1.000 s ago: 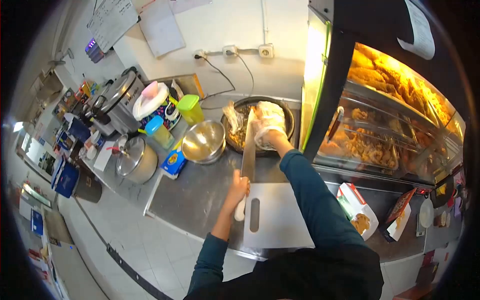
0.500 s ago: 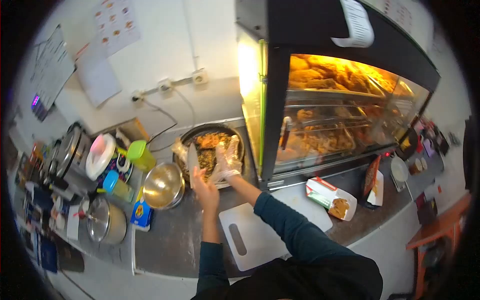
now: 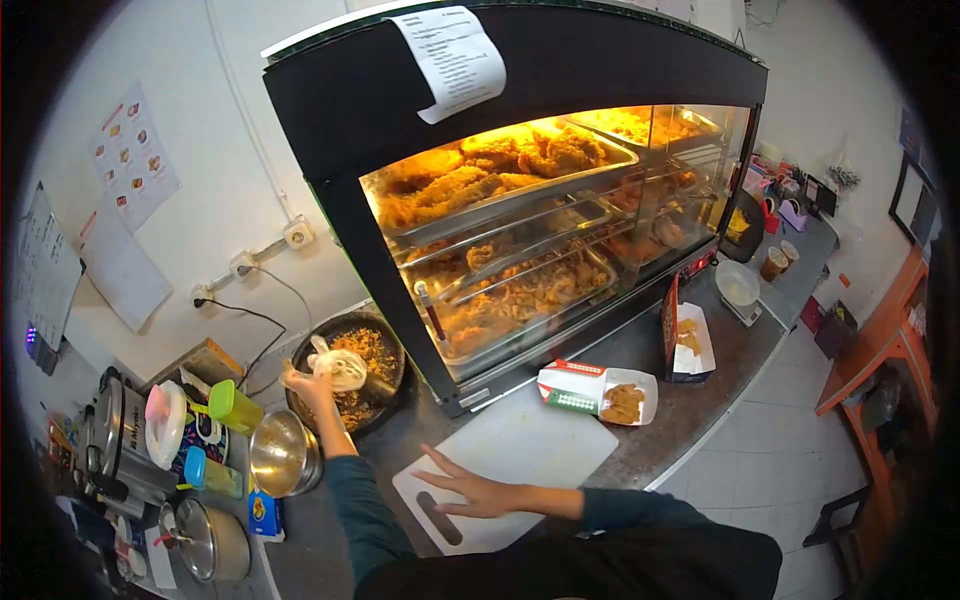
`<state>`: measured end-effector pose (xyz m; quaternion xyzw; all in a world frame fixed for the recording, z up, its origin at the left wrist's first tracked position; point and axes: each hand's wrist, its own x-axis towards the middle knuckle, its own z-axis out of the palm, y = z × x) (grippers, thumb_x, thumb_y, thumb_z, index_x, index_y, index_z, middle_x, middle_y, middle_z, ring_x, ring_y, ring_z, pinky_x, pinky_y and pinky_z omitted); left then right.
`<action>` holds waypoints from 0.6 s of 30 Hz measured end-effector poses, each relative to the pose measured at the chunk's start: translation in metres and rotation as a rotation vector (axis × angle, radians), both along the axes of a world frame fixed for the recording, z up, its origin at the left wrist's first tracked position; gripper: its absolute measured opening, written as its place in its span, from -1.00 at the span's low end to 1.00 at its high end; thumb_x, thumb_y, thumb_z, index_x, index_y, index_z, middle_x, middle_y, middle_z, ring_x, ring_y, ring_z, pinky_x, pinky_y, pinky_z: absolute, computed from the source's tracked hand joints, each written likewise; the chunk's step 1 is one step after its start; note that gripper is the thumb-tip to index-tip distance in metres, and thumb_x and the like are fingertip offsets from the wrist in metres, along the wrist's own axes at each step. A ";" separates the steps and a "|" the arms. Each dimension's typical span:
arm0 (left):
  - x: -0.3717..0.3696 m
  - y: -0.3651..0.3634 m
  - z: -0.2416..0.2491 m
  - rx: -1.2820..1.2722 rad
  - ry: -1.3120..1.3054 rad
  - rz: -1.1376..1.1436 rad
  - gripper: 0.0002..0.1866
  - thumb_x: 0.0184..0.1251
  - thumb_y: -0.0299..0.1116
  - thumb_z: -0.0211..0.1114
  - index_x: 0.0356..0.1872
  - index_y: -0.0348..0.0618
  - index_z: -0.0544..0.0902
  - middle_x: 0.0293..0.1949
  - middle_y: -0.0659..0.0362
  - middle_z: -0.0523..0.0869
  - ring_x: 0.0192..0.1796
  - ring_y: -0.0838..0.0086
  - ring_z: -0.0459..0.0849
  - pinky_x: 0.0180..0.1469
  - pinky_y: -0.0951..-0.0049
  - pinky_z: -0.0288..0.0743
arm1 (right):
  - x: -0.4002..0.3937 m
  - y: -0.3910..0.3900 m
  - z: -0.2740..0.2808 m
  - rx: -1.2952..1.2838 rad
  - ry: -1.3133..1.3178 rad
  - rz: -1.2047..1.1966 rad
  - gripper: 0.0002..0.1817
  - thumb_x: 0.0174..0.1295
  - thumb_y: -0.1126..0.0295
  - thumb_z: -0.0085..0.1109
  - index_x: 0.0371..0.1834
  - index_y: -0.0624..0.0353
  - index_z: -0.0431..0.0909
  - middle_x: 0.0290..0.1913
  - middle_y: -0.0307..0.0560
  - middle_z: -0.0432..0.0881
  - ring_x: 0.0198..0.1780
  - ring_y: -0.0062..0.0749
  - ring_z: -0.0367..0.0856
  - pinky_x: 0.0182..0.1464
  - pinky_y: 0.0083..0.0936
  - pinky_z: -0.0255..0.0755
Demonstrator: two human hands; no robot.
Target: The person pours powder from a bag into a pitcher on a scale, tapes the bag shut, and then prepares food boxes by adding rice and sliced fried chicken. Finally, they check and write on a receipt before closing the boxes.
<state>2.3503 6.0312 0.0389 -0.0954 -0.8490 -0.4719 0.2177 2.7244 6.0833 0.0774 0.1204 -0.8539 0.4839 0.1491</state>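
Observation:
My left hand [image 3: 316, 388] is over the black round pan [image 3: 398, 350] at the back left, its fingers closed on a crumpled clear plastic glove [image 3: 342, 370]. Orange and brown crumbly food [image 3: 368, 345] lies in that pan, and a knife blade [image 3: 379, 389] seems to rest at its right side. Bare and with fingers spread, my right hand [image 3: 478, 492] hovers over or touches the white cutting board [image 3: 545, 445], near its handle slot. To the right, an open carton [image 3: 575, 385] with a fried piece [image 3: 622, 403] stands at the board's far edge.
A lit glass warming cabinet [image 3: 520, 90] with trays of fried food fills the back. Left of the pan are a metal bowl [image 3: 285, 453], a lidded pot [image 3: 225, 545] and plastic containers [image 3: 235, 407]. Another food box [image 3: 692, 345] and a scale [image 3: 742, 300] stand right.
The plastic glove has come off my right hand, which has moved back over the board. My left hand has let go of the knife and now has the glove. The view has swung right.

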 end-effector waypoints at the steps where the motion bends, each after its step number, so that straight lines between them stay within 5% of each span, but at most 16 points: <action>1: -0.038 -0.007 -0.015 -0.051 -0.207 -0.006 -0.20 -0.19 -0.33 0.42 0.09 -0.17 0.12 0.04 -0.09 0.35 0.02 0.10 0.42 0.05 0.23 0.28 | 0.030 0.012 -0.010 -0.023 -0.049 -0.015 -0.44 0.22 0.27 -0.07 0.30 0.00 0.06 0.35 0.25 -0.22 0.36 0.08 -0.17 0.32 -0.23 -0.13; 3: 0.017 -0.002 0.060 -0.235 -0.404 0.071 -0.07 -0.22 -0.28 0.45 0.17 -0.18 0.01 0.14 -0.11 0.22 0.09 0.10 0.35 0.14 0.17 0.24 | 0.096 0.038 -0.034 -0.126 -0.131 -0.129 -0.51 0.19 0.29 -0.03 0.22 0.03 0.21 0.31 0.21 -0.02 0.34 0.01 -0.05 0.30 -0.24 -0.08; 5: 0.054 0.014 0.106 -0.096 0.307 0.297 -0.14 -0.12 -0.29 0.41 0.15 -0.19 0.01 0.12 -0.10 0.23 0.12 0.11 0.32 0.14 0.11 0.22 | 0.164 0.060 -0.050 -0.247 -0.108 -0.453 -0.65 0.12 0.44 0.06 0.02 0.14 0.43 0.14 0.08 0.36 0.17 -0.17 0.32 0.17 -0.35 0.20; 8: 0.141 0.045 0.214 0.641 0.740 -0.018 -0.44 0.09 -0.39 0.23 0.07 -0.26 0.15 0.11 -0.05 0.24 0.08 0.23 0.36 0.09 0.20 0.30 | 0.253 0.094 -0.088 -0.497 -0.024 -0.984 -0.82 0.11 0.53 0.05 -0.19 0.22 0.47 -0.18 -0.17 0.51 -0.15 -0.54 0.46 -0.12 -0.64 0.34; 11: 0.211 0.094 0.299 0.846 0.674 -0.659 -0.76 0.26 -0.48 0.03 -0.13 -0.42 0.52 0.10 0.03 0.27 0.03 0.41 0.44 0.06 0.37 0.38 | 0.321 0.148 -0.094 -0.317 0.073 -1.419 -0.88 0.13 0.51 0.03 -0.25 0.20 0.46 -0.24 -0.23 0.49 -0.19 -0.55 0.43 -0.16 -0.63 0.31; 12: 0.219 0.103 0.321 0.282 1.008 -0.382 -0.72 0.24 -0.42 0.06 -0.09 -0.39 0.51 0.09 0.02 0.35 0.11 0.46 0.34 0.11 0.44 0.28 | 0.338 0.171 -0.093 -0.232 0.071 -1.536 -0.88 0.12 0.50 0.02 -0.26 0.19 0.46 -0.22 -0.21 0.49 -0.16 -0.49 0.43 -0.15 -0.60 0.32; 16: 0.236 0.162 0.390 0.491 0.592 -0.508 -0.02 -0.25 -0.30 0.49 0.08 -0.29 -0.11 -0.10 -0.10 0.44 -0.08 0.40 0.43 0.03 0.57 0.23 | 0.376 0.264 -0.082 -0.268 0.272 -1.474 -0.83 0.10 0.54 0.01 -0.21 0.19 0.44 -0.16 -0.17 0.46 -0.13 -0.45 0.42 -0.08 -0.56 0.30; 18: 0.249 0.176 0.384 0.477 0.619 -0.343 0.00 -0.25 -0.37 0.48 0.13 -0.27 -0.12 -0.11 -0.06 0.45 -0.11 0.43 0.46 -0.13 0.55 0.38 | 0.388 0.316 -0.099 -0.158 0.331 -1.446 -0.82 0.10 0.54 0.02 -0.20 0.21 0.44 -0.14 -0.15 0.45 -0.11 -0.43 0.42 -0.07 -0.56 0.31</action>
